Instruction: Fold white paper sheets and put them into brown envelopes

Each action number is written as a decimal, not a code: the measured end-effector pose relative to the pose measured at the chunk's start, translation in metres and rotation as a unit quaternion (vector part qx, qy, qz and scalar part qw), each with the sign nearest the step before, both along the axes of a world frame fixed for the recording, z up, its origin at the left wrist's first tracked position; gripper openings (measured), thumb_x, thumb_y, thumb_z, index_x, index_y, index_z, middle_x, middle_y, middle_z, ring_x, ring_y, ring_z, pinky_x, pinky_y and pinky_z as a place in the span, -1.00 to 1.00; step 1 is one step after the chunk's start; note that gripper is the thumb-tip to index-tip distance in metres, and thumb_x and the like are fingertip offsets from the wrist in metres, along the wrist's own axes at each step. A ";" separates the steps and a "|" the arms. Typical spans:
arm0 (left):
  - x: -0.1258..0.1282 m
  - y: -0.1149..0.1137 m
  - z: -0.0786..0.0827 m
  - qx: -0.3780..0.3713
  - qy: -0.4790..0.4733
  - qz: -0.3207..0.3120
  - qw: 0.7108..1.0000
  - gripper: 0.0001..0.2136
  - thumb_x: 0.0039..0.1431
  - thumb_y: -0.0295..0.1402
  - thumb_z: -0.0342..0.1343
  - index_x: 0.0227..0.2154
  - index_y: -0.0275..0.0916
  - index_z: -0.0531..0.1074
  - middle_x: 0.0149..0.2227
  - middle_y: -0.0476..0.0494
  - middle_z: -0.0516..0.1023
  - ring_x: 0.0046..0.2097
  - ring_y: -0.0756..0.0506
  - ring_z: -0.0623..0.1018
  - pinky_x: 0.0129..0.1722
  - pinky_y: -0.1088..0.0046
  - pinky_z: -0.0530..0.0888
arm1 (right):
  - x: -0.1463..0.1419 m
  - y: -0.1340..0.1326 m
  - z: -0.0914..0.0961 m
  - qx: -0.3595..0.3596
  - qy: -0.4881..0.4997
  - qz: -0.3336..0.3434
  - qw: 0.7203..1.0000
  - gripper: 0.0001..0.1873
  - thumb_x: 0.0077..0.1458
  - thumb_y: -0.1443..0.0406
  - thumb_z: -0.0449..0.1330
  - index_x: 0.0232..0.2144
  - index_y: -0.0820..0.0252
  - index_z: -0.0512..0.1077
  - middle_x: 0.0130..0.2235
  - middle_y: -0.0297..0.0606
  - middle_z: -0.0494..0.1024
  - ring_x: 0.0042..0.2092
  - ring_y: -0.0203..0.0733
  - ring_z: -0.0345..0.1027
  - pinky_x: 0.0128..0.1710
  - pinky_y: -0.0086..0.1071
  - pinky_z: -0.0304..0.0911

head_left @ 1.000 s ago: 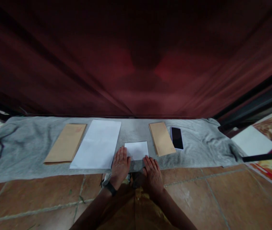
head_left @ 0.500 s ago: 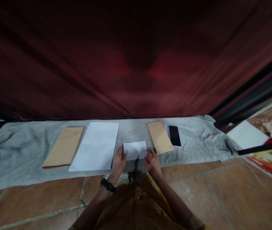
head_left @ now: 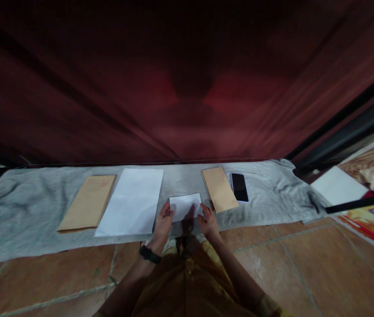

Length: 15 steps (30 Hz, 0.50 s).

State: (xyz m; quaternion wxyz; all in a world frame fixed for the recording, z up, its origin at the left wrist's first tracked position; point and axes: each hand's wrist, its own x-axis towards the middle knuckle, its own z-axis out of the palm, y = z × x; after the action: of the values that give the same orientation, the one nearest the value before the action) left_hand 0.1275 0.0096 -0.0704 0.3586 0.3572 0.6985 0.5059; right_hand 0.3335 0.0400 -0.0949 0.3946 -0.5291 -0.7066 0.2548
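Note:
A small white sheet of paper (head_left: pixel 185 206), apparently folded, is between my two hands in front of me. My left hand (head_left: pixel 163 220), with a dark watch (head_left: pixel 149 254) at its wrist, grips the paper's left edge between thumb and fingers. At the right edge, my right hand (head_left: pixel 209 221) holds it in the same way. Left of my hands lies a stack of larger white paper (head_left: pixel 130 202). A brown envelope stack (head_left: pixel 88 202) sits farther left. Close to my right hand is another brown envelope stack (head_left: pixel 220 189), narrower in shape.
A grey cloth (head_left: pixel 269 193) lies under everything, against a dark red curtain (head_left: pixel 187 145). Right of the narrow envelopes rests a phone (head_left: pixel 240 187). Black bars (head_left: pixel 361 202) and a colourful printed package (head_left: pixel 372 222) are at the far right. Brown floor tiles (head_left: pixel 273 264) run along the front.
Both hands stay at the paper's sides, with only slight shifts of the fingers. The other items lie where they were.

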 end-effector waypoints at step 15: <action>0.011 -0.008 0.039 0.025 -0.081 0.031 0.996 -0.77 -0.10 -0.25 0.28 -0.36 -0.25 0.58 -0.37 -0.08 0.61 -0.26 -0.14 0.56 -0.16 0.31 0.49 | 0.001 0.007 0.007 -0.108 0.220 0.018 0.969 -0.49 0.11 0.28 0.16 0.13 0.04 0.42 0.00 -0.15 0.51 0.03 -0.01 0.44 -0.01 -0.15 0.45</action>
State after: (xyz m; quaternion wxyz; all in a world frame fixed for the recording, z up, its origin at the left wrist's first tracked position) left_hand 0.1380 0.0015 -0.0317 0.3889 0.3020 0.6654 0.5611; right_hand 0.3347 0.0468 -0.0878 0.4763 -0.4866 -0.5805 0.4465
